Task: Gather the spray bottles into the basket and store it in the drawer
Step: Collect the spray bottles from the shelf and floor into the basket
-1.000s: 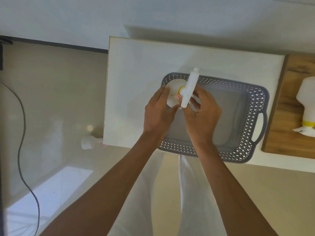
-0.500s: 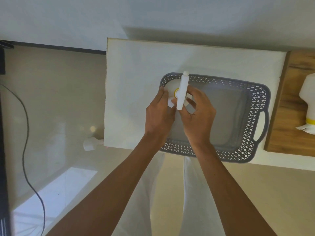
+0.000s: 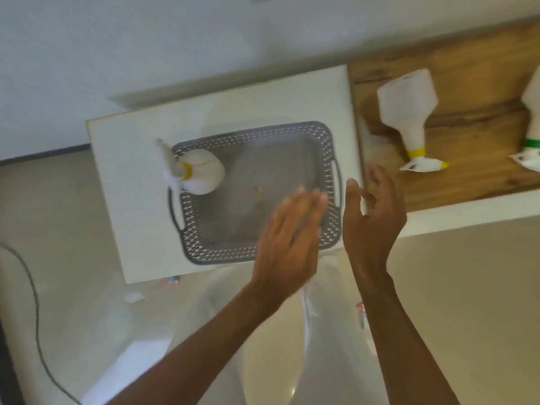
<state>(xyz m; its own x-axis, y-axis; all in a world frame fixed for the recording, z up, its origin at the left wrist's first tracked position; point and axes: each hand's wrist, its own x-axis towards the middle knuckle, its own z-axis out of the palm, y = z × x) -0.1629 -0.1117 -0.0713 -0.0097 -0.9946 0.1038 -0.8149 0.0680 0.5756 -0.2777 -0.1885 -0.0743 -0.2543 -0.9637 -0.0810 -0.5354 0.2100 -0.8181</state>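
now hands [image 3: 330, 226] open, empty, above basket [image 3: 328, 229]

Your single head camera looks steeply down from close above the desk [image 3: 146, 171], whose near edge crosses mid-frame, with floor [image 3: 73, 229] below it.

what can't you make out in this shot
- Head view: green-collared white spray bottle on the wooden board, cut off by the right edge.
- Left hand: motion-blurred, fingers indistinct; it hides the grey perforated plastic basket's near-right corner.
- Small speck on the basket floor: too small to identify.
- No drawer visible.
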